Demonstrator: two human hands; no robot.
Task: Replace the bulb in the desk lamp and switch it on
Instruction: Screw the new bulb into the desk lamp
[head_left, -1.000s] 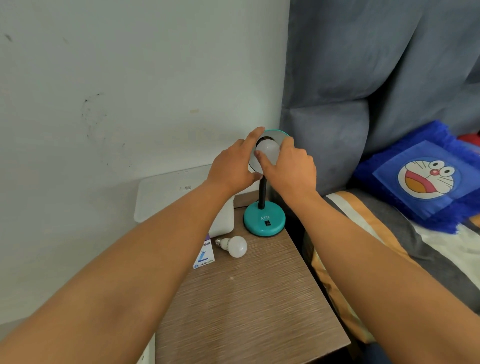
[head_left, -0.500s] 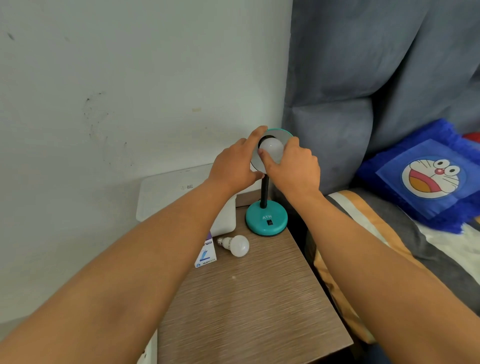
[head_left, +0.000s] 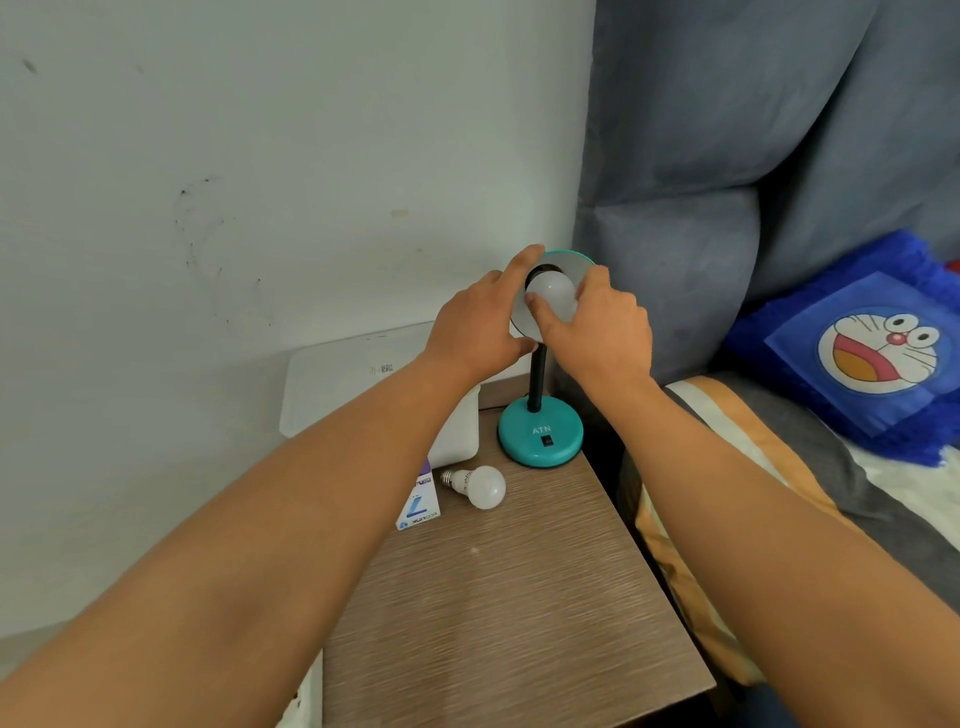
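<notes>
Trouble would likely come from crooked threading: right hand pinches the bulb in the lamp, left hand gripping its shade at nine o'clock.

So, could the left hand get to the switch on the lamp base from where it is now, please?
Probably yes. The switch faces up on the front of the teal base, with nothing covering it. The left hand is up at the shade, steadying it, so it would first have to let go and drop down past the neck.
</notes>
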